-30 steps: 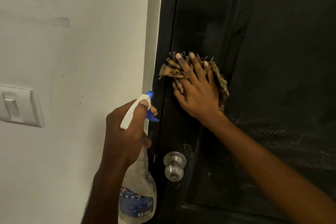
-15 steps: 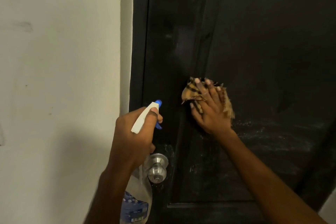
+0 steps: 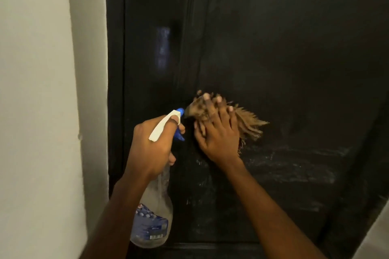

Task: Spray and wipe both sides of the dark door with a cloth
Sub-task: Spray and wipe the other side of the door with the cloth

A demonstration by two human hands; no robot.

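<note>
Pressed flat under the right hand (image 3: 216, 132), a tan frayed cloth (image 3: 246, 124) is held against the dark door (image 3: 273, 48), the fingers spread over it and its blurred fringe sticking out to the right. The left hand's grip is closed around the neck of a spray bottle (image 3: 153, 216), with one finger laid over the white and blue trigger head (image 3: 168, 124), whose nozzle is aimed at the door just beside the cloth. The clear bottle, carrying a blue label, hangs below the left hand. Wet, streaky marks are seen on the door panel below and to the right of the cloth. A pale wall (image 3: 37, 111) borders the door on the left.
</note>
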